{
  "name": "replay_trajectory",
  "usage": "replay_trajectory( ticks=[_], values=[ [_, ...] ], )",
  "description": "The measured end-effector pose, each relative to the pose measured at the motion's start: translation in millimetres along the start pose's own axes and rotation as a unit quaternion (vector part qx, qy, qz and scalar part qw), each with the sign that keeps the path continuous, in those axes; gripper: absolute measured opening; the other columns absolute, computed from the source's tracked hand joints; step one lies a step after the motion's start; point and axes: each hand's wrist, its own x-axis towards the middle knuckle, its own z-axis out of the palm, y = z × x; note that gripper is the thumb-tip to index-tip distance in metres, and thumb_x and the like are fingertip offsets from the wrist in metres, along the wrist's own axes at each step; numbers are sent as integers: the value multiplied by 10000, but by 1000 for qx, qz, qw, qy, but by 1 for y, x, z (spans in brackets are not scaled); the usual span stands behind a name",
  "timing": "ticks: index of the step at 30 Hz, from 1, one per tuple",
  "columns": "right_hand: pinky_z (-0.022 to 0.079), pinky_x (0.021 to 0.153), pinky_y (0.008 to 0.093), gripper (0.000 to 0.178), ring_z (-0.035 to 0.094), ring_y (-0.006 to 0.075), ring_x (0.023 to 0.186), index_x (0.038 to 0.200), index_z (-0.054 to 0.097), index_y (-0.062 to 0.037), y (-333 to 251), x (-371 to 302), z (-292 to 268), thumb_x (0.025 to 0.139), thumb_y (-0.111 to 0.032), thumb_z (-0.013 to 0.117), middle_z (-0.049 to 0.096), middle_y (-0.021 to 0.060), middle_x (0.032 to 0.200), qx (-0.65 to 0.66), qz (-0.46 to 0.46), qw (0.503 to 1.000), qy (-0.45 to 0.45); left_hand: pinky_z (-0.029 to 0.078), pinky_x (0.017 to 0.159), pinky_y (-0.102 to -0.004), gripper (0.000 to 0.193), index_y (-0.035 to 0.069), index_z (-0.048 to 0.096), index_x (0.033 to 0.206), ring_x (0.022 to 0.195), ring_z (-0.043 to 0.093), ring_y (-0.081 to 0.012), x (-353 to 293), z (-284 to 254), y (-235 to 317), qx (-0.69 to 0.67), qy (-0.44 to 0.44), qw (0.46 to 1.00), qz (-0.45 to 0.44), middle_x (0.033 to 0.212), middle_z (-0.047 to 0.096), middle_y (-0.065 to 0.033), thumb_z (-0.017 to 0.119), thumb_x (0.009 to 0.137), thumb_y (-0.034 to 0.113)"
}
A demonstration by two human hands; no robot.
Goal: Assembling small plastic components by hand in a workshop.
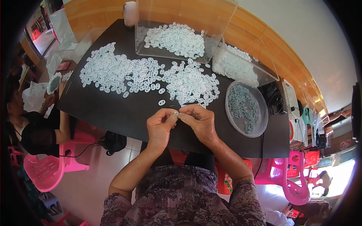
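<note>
Over the near edge of the dark table, my left hand (159,127) pinches a small white plastic piece (176,112) between thumb and fingertips. My right hand (200,122) meets it fingertip to fingertip, closed in a pinch; what it grips is too small to make out. Just beyond my hands lies a heap of white oval two-holed pieces (192,83). One loose white oval piece (161,102) rests apart from the heap. To the right, a round clear tub (266,122) holds many small grey-green metal-looking parts.
A wider pile of white ovals (117,69) spreads over the table's left. Behind stand a clear bin (139,37) and a second clear box (269,75), both with white pieces. A black cable (278,101) lies at right. Another person (36,124) sits at left; pink chairs (43,171) flank the table.
</note>
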Motion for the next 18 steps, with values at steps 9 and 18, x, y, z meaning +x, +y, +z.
replay_trajectory(
  ticks=[9,18],
  values=[
    [458,625,259,54,567,120,691,857,614,-1,7,1,3,807,-3,634,607,54,761,-87,-41,995,10,410,588,-182,94,-23,643,936,655,491,-41,-3,3,8,2,5,1000,-18,751,583,12,624,878,49],
    [436,648,348,38,536,250,710,816,573,-9,4,-2,16,794,-12,604,571,101,735,-165,-97,982,7,446,621,-197,90,-38,633,908,667,525,-72,-13,-3,-1,27,28,998,43,778,615,-31,628,872,44]
  ],
)
